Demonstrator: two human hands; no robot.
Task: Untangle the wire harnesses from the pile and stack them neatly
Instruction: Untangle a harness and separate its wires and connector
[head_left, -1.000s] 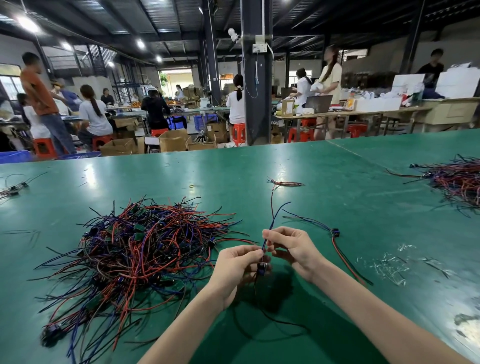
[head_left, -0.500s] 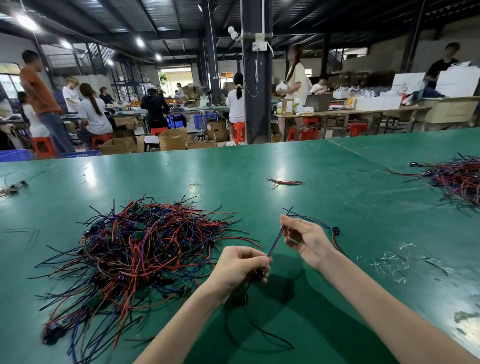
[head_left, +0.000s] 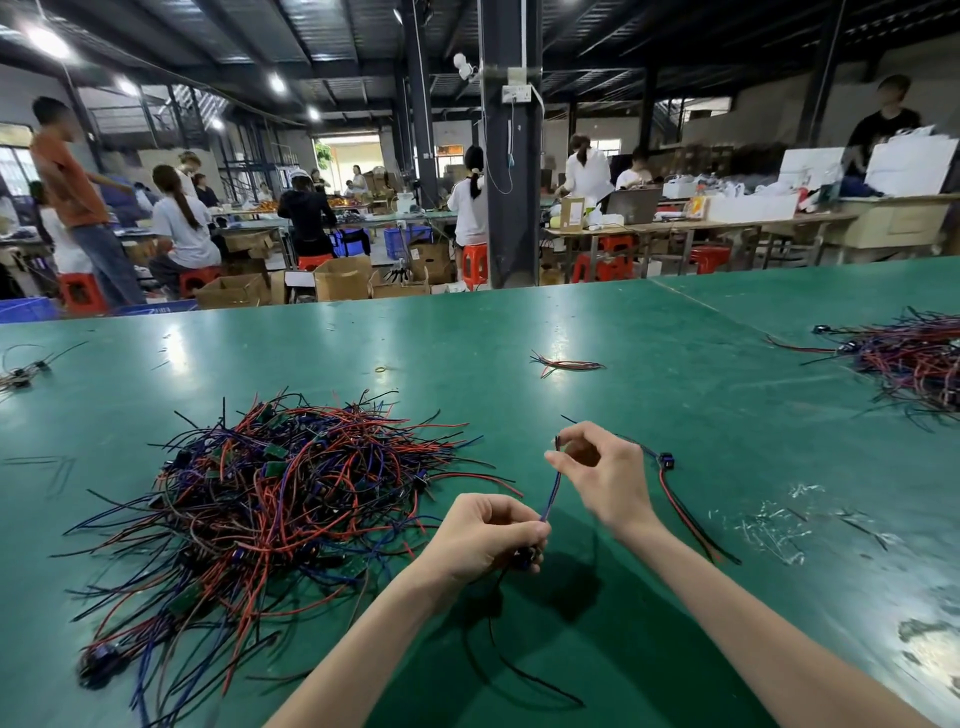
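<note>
Left hand (head_left: 485, 538) grips connector end of wire harness (head_left: 551, 493), fingers curled round it. Right hand (head_left: 602, 475) pinches its wires higher up. Harness runs straight between hands, long axis near-left to far-right; loose tails trail toward body over table (head_left: 675, 364). Tangled pile (head_left: 270, 493) lies left, apart. Separated harness (head_left: 665, 460) lies just right of right hand, so right hand is likely nearer for laying held one alongside.

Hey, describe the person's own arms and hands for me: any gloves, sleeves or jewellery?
Both are bare. The left hand and right hand wear no gloves, and no rings show on the fingers. The left forearm and right forearm carry no sleeve, watch or bracelet as far as the frame reaches.
</note>
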